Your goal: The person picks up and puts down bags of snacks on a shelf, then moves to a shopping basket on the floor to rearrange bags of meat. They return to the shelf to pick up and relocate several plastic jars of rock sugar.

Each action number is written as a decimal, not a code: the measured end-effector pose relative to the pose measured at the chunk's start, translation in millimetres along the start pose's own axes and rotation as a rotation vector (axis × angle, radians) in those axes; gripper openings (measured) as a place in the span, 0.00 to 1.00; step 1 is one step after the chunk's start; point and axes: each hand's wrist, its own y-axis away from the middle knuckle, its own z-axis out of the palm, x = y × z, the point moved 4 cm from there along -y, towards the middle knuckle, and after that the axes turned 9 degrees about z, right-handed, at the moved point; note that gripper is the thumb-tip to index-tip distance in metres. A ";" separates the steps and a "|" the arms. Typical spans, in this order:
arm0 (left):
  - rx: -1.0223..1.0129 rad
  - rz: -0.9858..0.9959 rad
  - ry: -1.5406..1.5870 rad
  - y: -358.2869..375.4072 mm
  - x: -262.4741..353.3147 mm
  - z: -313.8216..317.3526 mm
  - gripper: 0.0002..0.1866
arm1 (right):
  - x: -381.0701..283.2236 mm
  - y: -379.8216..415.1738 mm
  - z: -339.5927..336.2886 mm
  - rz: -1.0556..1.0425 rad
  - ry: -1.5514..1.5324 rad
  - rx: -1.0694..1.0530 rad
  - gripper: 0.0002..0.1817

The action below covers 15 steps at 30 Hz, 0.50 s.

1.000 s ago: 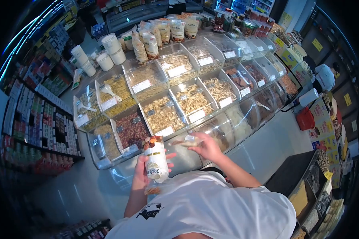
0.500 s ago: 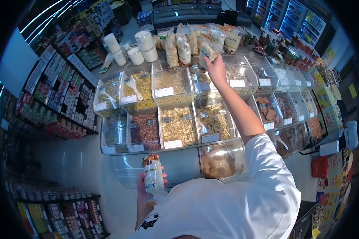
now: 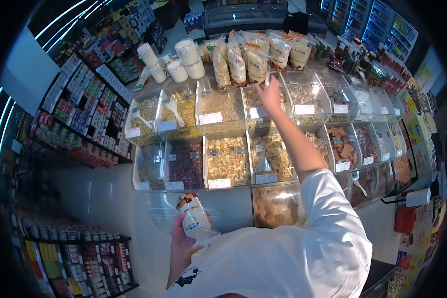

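Observation:
My left hand [image 3: 181,232] is closed around a clear printed plastic bag [image 3: 195,219], held low in front of my shirt, with brown and reddish pieces showing at its upper end. My right hand [image 3: 268,94] reaches over the clear bins, thumb and fingers apart, holding nothing. Just beyond its fingertips, a printed food bag [image 3: 258,63] stands upright at the front of a row of similar bags. Beneath that hand is a lidded bin [image 3: 279,102] with a white label; its contents are partly covered by the hand.
Two tiers of clear bins hold dried foods, including yellowish slices [image 3: 227,158] and dark red pieces [image 3: 185,161]. White scoops [image 3: 175,112] rest on some lids. White canisters [image 3: 186,51] stand behind at left. Stocked shelves [image 3: 84,107] line the left side; a paper roll [image 3: 418,197] sticks out at right.
My right hand has let go of the printed bag, which now stands in the row, and has drawn back slightly toward me. My left hand still holds its bag, now tilted more.

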 end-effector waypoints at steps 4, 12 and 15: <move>-0.168 0.059 -0.118 -21.1 6.4 28.2 0.39 | 26.6 177.2 -38.5 -0.119 -0.152 -0.201 0.23; -0.339 -0.303 -0.301 -62.2 6.7 45.5 0.37 | 39.2 399.8 -108.9 0.239 -0.399 -0.801 0.19; -0.449 -0.120 -0.583 -77.9 0.2 87.6 0.28 | 2.6 376.4 -126.7 0.464 -0.856 -0.908 0.27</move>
